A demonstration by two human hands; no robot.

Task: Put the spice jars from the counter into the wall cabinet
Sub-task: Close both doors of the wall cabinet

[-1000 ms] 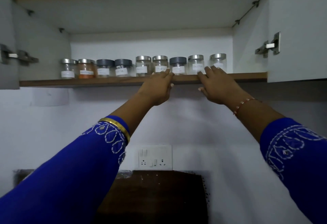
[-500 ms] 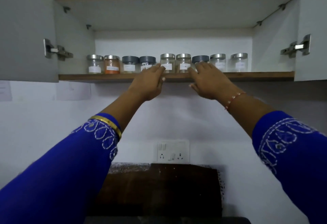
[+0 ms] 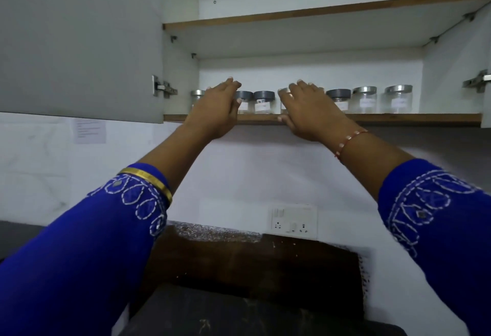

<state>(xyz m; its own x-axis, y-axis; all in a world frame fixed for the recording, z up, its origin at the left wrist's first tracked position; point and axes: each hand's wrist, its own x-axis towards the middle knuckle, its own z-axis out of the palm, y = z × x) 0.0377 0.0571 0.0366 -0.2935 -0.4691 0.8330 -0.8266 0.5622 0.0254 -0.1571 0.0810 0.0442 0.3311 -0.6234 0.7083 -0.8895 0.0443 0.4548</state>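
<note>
A row of small glass spice jars stands on the lower shelf (image 3: 398, 117) of the open wall cabinet. At the right end are two steel-lidded jars (image 3: 397, 99), then a grey-lidded jar (image 3: 339, 96). Another grey-lidded jar (image 3: 263, 102) shows between my hands. My left hand (image 3: 216, 110) lies flat against the jars near the left end, fingers stretched above their lids, hiding one or two of them. My right hand (image 3: 310, 112) is spread over the middle jars, with its thumb at the shelf's front edge. Neither hand is closed round a jar.
The grey left door (image 3: 79, 43) hangs open close to my left hand. A door hinge (image 3: 477, 82) shows at the right edge. An upper shelf (image 3: 318, 11) runs above. Below are a wall socket (image 3: 293, 223), a paper note (image 3: 90, 131) and the dark counter (image 3: 239, 309).
Both hands have risen from the shelf's front edge to cover the jar fronts and lids. They have also shifted left along the row; the view has turned left.
</note>
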